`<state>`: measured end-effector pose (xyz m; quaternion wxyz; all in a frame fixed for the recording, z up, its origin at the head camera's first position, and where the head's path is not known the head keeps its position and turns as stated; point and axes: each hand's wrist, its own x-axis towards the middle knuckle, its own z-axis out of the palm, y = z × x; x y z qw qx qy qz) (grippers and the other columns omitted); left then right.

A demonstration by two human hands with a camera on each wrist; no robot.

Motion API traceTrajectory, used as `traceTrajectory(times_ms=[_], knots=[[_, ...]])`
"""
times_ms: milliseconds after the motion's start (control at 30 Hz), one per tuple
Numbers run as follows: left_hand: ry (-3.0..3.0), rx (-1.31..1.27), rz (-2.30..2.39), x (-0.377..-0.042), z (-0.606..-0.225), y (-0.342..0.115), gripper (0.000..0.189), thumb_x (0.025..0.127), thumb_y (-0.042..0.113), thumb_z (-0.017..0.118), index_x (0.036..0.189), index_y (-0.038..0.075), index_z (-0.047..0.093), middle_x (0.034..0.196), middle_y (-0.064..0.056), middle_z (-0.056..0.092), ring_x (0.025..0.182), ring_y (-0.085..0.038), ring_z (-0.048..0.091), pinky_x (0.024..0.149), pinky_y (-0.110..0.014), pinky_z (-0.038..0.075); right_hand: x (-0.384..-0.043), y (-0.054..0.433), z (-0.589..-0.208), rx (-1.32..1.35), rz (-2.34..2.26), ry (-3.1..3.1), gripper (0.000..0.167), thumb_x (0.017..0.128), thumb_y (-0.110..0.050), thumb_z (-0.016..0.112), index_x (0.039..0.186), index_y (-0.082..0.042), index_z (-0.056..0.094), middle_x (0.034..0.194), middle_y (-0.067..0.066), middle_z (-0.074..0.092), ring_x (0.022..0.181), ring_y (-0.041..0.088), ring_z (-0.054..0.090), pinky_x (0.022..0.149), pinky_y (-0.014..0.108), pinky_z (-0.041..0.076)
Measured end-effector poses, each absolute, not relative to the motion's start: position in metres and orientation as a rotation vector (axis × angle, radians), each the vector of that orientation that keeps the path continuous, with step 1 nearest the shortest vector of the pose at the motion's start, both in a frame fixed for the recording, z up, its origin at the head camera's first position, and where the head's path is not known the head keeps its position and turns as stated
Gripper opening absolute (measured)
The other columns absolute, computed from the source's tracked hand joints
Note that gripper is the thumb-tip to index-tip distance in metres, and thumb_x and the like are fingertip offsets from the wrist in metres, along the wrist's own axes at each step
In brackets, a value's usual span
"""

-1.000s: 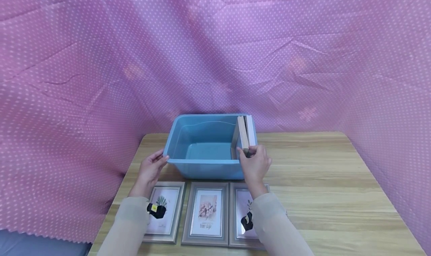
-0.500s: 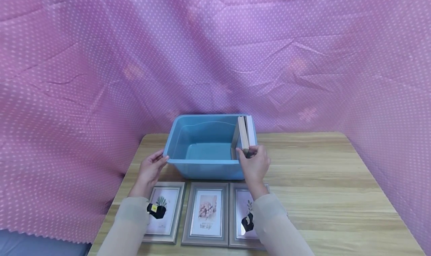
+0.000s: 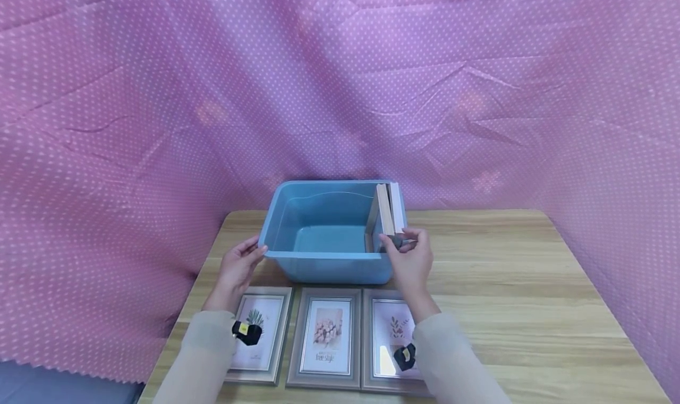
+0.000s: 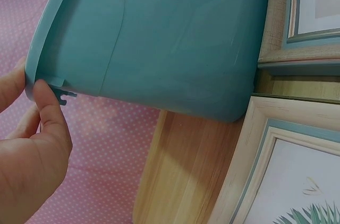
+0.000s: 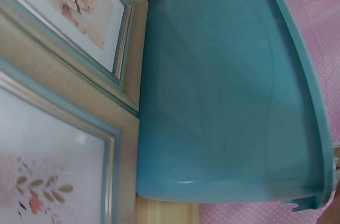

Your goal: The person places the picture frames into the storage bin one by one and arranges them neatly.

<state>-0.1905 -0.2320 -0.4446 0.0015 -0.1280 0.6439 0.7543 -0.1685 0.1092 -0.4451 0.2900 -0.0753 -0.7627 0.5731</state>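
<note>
While the left hand (image 3: 236,268) pinches the rim at its corner of the blue bin (image 3: 329,269), the right hand (image 3: 414,262) curves about the opposite near corner; I cannot tell whether it grips the rim or anything behind it. Just beyond the right hand, inside the bin, stand a beige-edged frame (image 3: 386,209) and, beside it, a white-edged slab (image 3: 397,208), both upright and seen nearly edge-on. The right fingers and the bin's near wall hide their lower near ends. Nearer the person than both hands, three frames lie face up on the desk (image 3: 520,292): the left frame (image 3: 270,340), partly covered by a wrist device (image 3: 247,332), the middle frame (image 3: 325,336), and the right frame (image 3: 385,333), overlapped by a sleeve (image 3: 451,348). The right wrist view catches only a sliver of its hand.
</note>
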Motion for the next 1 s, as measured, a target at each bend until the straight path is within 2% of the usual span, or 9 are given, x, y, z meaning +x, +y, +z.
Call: traceTrajectory(times_ms=[133,300,400,567,833,1000], knots=[[2.048,-0.398,2.333,-0.190,-0.444,-0.233,0.052,0.090,0.001,0.063,0.138,-0.005,0.042,0.127,-0.018,0.050,0.096,-0.008,0.058,0.091,-0.021,0.049,-0.165,0.117,-0.441,-0.142,1.582,-2.023,0.049,0.078,-0.025,0.081,0.111,-0.003,0.052,0.097,0.007,0.060,0.070,0.019,0.053,0.058,0.019,0.044],[2.033,-0.392,2.362,-0.190,-0.444,-0.234,0.051,0.090,-0.002,0.062,0.137,-0.006,0.042,0.119,-0.013,0.055,0.095,-0.008,0.058,0.091,-0.021,0.050,-0.161,0.127,-0.441,-0.059,1.682,-2.067,0.054,0.079,-0.020,0.080,0.117,-0.001,0.049,0.103,0.009,0.058,0.075,0.020,0.055,0.075,0.030,0.048],[2.017,-0.388,2.386,-0.191,-0.445,-0.234,0.051,0.090,-0.004,0.062,0.136,-0.008,0.042,0.114,-0.011,0.057,0.093,-0.008,0.059,0.090,-0.022,0.050,-0.157,0.133,-0.441,-0.023,1.742,-2.107,0.055,0.079,-0.017,0.079,0.121,-0.001,0.047,0.107,0.013,0.056,0.081,0.024,0.056,0.080,0.035,0.048],[2.024,-0.388,2.369,-0.191,-0.446,-0.234,0.051,0.089,-0.003,0.062,0.136,-0.007,0.043,0.116,-0.012,0.056,0.094,-0.008,0.059,0.091,-0.022,0.050,-0.151,0.148,-0.446,0.033,1.774,-2.172,0.054,0.081,-0.014,0.077,0.123,-0.001,0.047,0.109,0.015,0.055,0.088,0.029,0.055,0.079,0.032,0.048],[2.058,-0.392,2.332,-0.191,-0.446,-0.233,0.051,0.090,-0.001,0.062,0.137,-0.005,0.043,0.126,-0.021,0.050,0.096,-0.009,0.058,0.092,-0.022,0.049,-0.140,0.181,-0.465,0.094,1.729,-2.357,0.053,0.084,-0.016,0.075,0.124,0.000,0.044,0.110,0.015,0.053,0.089,0.025,0.055,0.079,0.030,0.050],[2.072,-0.404,2.312,-0.191,-0.446,-0.234,0.050,0.090,0.001,0.063,0.137,-0.003,0.044,0.129,-0.020,0.049,0.098,-0.010,0.058,0.093,-0.022,0.049,-0.126,0.193,-0.464,0.146,1.707,-2.478,0.052,0.083,-0.009,0.074,0.124,0.005,0.044,0.106,0.017,0.053,0.089,0.031,0.056,0.074,0.029,0.052]])
